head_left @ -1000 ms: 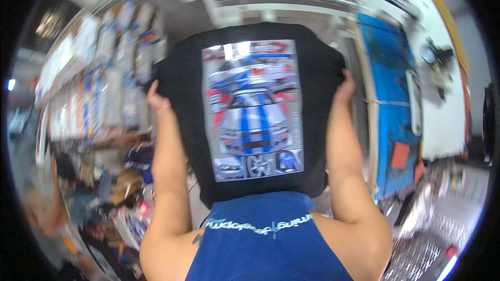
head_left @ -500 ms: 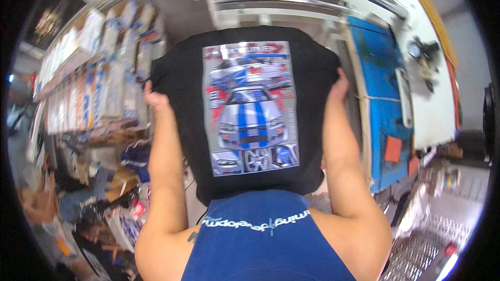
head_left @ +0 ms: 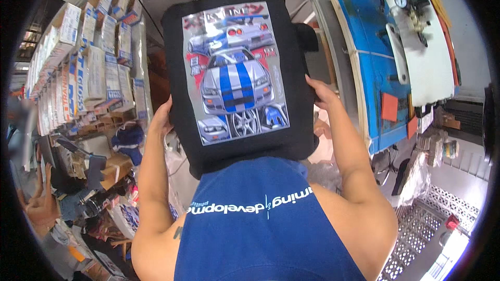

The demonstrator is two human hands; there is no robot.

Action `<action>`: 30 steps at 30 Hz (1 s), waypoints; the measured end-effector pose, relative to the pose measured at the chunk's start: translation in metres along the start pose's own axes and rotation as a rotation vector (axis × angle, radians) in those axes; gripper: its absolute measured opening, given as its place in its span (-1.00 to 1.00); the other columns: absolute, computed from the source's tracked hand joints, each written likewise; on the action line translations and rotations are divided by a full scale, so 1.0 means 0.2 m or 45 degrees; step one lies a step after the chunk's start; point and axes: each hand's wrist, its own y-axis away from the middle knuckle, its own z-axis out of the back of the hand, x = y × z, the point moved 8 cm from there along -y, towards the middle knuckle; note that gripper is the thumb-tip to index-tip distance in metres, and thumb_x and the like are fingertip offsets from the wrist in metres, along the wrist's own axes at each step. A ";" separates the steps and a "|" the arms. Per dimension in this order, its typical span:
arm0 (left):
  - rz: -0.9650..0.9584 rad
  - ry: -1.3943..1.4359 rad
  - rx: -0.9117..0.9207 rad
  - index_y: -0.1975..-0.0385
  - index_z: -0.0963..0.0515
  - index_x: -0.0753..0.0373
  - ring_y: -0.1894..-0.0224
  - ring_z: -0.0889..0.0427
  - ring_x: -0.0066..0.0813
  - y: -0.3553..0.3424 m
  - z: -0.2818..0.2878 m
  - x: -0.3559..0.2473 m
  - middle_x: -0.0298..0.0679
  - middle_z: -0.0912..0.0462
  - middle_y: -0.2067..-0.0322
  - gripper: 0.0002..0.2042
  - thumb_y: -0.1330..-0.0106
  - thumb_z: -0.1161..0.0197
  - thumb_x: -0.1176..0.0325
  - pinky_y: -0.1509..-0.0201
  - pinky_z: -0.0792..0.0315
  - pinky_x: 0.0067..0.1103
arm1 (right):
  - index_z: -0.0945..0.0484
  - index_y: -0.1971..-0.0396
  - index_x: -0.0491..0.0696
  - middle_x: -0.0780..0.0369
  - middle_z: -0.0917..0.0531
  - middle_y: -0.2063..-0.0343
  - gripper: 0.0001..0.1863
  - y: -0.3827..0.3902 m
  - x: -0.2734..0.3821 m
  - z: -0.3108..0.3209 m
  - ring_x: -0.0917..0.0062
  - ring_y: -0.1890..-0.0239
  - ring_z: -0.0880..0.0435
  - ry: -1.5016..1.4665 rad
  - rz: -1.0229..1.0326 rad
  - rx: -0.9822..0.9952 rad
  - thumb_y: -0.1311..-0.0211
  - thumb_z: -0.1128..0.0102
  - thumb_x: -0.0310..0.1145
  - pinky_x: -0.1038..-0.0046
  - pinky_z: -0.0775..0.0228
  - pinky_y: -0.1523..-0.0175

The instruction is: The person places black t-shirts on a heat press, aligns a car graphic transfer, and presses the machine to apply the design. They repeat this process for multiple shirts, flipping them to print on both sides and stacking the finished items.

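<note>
Both hands, left hand (head_left: 162, 119) and right hand (head_left: 319, 93), grip opposite edges of a folded black cotton T-shirt with car print (head_left: 237, 73).

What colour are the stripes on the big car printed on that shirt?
Blue stripes on a silver car; head view.

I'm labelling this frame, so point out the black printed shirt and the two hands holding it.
black printed shirt (head_left: 237, 70): head view, on the car print at its middle.
left hand (head_left: 163, 119): head view, on the back of the hand.
right hand (head_left: 320, 93): head view, on the knuckles.
</note>
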 end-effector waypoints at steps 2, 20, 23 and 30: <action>-0.129 -0.091 -0.011 -0.23 -0.55 0.26 -0.07 -0.70 -0.43 0.17 0.09 0.10 -0.25 -0.72 -0.09 -0.59 -0.54 -0.26 0.13 -0.17 -0.58 -0.39 | -0.56 -0.18 -0.25 0.10 -0.73 -0.07 -0.49 0.17 -0.10 0.09 0.36 -0.10 -0.72 -0.077 0.194 0.012 -0.49 -0.28 -0.12 0.36 -0.50 -0.28; -0.569 -0.445 -0.406 -0.03 -0.67 0.37 0.34 -0.64 -0.62 0.82 0.19 0.00 -0.35 -0.73 0.26 -0.69 -0.37 -0.45 0.37 0.22 -0.55 -0.62 | -0.66 -0.07 -0.23 0.25 -0.74 0.09 -0.71 0.51 -0.14 0.42 0.61 0.05 -0.64 0.394 0.787 -0.514 -0.50 -0.27 -0.38 0.52 -0.44 -0.12; -0.574 -0.372 -0.386 -0.05 -0.66 0.34 0.31 -0.67 -0.62 0.82 0.21 0.03 -0.34 -0.75 0.24 -0.69 -0.35 -0.46 0.43 0.20 -0.59 -0.63 | -0.63 -0.11 -0.23 0.22 -0.72 0.04 -0.70 0.51 -0.14 0.42 0.60 0.01 -0.63 0.335 0.851 -0.473 -0.49 -0.28 -0.43 0.53 -0.43 -0.16; -0.662 -0.346 -0.344 0.03 -0.69 0.31 0.33 -0.69 -0.60 0.83 0.25 0.07 -0.33 -0.75 0.28 -0.75 -0.35 -0.46 0.42 0.21 -0.61 -0.62 | -0.66 -0.10 -0.20 0.22 -0.73 0.06 -0.70 0.58 -0.14 0.40 0.60 0.01 -0.64 0.431 0.927 -0.601 -0.43 -0.34 -0.44 0.56 -0.44 -0.17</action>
